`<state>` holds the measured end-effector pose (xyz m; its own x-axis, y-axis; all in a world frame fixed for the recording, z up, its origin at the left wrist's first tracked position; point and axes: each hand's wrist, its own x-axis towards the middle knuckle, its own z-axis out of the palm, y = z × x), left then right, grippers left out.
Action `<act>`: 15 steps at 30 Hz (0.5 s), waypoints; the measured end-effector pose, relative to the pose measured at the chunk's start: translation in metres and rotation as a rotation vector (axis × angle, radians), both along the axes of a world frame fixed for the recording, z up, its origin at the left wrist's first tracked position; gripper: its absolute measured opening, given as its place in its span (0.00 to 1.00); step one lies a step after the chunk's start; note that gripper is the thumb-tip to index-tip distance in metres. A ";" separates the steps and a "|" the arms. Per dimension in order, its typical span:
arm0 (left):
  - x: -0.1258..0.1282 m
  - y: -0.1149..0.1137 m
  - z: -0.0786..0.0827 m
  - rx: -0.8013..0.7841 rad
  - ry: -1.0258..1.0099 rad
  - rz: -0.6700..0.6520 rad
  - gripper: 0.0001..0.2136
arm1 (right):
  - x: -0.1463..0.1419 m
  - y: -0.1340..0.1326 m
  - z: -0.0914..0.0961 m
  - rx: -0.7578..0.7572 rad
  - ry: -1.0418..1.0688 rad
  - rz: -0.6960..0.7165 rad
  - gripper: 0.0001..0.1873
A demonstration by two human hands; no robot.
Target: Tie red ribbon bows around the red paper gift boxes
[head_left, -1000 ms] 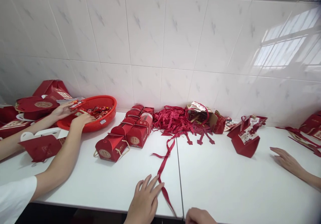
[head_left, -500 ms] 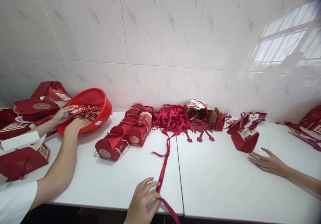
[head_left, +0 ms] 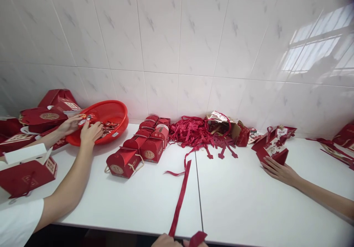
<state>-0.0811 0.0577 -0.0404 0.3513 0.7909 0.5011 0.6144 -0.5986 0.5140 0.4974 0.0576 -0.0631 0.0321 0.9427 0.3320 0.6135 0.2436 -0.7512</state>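
- White tiles (head_left: 160, 33) backed the worktop (head_left: 132, 202).
- Front edge: my left hand (head_left: 166, 241) gripped red ribbon (head_left: 181, 199).
- My right hand (head_left: 204, 244) was partly hidden; I could not tell its grip.

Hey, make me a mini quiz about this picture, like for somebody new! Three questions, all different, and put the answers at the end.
1. True or false: the basket holds small packets.

2. Fill the gap: the camera wearer's left hand, at the bottom edge, grips a red ____.

3. Pick one. What is nearest to the co-worker's hand on the far right?
A) the basket
B) a box
C) the wearer's left hand

Key:
1. True.
2. ribbon.
3. B; the fingers overlap it in this view.
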 end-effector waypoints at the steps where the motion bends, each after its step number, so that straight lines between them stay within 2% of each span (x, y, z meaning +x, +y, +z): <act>1: -0.015 0.022 0.018 0.003 -0.024 0.039 0.10 | 0.000 -0.002 -0.001 0.018 -0.032 0.011 0.11; 6: -0.095 0.140 0.112 0.011 -0.181 0.218 0.13 | -0.001 -0.034 0.004 0.102 -0.014 -0.075 0.10; 8: -0.121 0.175 0.135 -0.001 -0.247 0.282 0.30 | -0.008 -0.052 0.014 0.104 0.016 -0.121 0.11; 10: -0.141 0.196 0.145 -0.014 -0.305 0.331 0.31 | -0.026 -0.070 0.025 0.053 0.042 -0.158 0.15; 13: -0.160 0.208 0.142 -0.016 -0.384 0.388 0.24 | -0.077 -0.094 0.031 -0.185 0.104 -0.190 0.21; 15: -0.169 0.209 0.140 0.000 -0.435 0.415 0.21 | -0.122 -0.107 0.021 -0.233 0.118 -0.166 0.09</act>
